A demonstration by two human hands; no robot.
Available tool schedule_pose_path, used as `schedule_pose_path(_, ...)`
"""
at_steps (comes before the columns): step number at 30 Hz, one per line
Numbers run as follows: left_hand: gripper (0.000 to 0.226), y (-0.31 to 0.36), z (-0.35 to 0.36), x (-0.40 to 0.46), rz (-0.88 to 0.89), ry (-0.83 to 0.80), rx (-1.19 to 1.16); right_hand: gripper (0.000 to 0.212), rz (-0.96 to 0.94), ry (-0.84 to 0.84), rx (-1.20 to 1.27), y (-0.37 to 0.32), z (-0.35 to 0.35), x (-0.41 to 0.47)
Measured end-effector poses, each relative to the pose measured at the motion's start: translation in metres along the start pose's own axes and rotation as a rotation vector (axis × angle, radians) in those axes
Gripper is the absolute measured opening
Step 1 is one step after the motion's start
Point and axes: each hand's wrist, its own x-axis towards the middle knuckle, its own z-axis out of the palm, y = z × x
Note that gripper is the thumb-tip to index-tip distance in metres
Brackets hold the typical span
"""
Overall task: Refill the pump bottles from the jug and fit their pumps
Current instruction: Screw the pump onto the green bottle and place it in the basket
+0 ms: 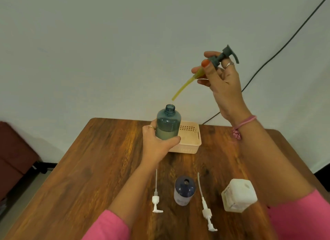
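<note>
Teal bottle (168, 122), frame centre, uncapped, part-filled, gripped upright by left hand (159, 141) in front of basket (191, 137). Right hand (220, 78) pinches grey pump (224, 56) upper right, tube tip just above the bottle's neck, apart.

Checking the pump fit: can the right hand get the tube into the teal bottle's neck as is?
Probably yes. The teal bottle has an open neck, the left hand steadies it, and the grey pump in the right hand hangs above, nothing between.
</note>
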Motion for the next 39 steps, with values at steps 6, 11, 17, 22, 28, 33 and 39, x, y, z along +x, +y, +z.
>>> schedule_pose_path(6, 0.075, 0.024, 0.017, 0.011, 0.019, 0.025, -0.010, 0.027, -0.039, -0.008, 0.047, -0.026, -0.019, 0.019)
schedule_pose_path(11, 0.073, 0.039, 0.026, 0.015, 0.038, 0.039, -0.034, 0.027, -0.032, -0.077, 0.017, -0.038, -0.028, 0.026)
schedule_pose_path(17, 0.076, 0.054, 0.034, 0.015, 0.037, 0.040, -0.031, 0.025, 0.013, -0.224, -0.121, -0.039, -0.034, 0.030)
schedule_pose_path(22, 0.077, 0.068, 0.041, 0.018, 0.049, 0.041, -0.028, 0.029, 0.075, -0.302, -0.196, -0.037, -0.032, 0.034)
schedule_pose_path(28, 0.076, 0.075, 0.046, 0.022, 0.067, 0.040, -0.035, 0.030, 0.090, -0.337, -0.221, -0.029, -0.031, 0.037)
schedule_pose_path(33, 0.076, 0.080, 0.048, 0.023, 0.073, 0.053, -0.038, 0.032, 0.089, -0.364, -0.317, -0.023, -0.032, 0.037)
schedule_pose_path(39, 0.078, 0.083, 0.049, 0.022, 0.081, 0.044, -0.037, 0.060, 0.095, -0.385, -0.406, -0.023, -0.037, 0.038)
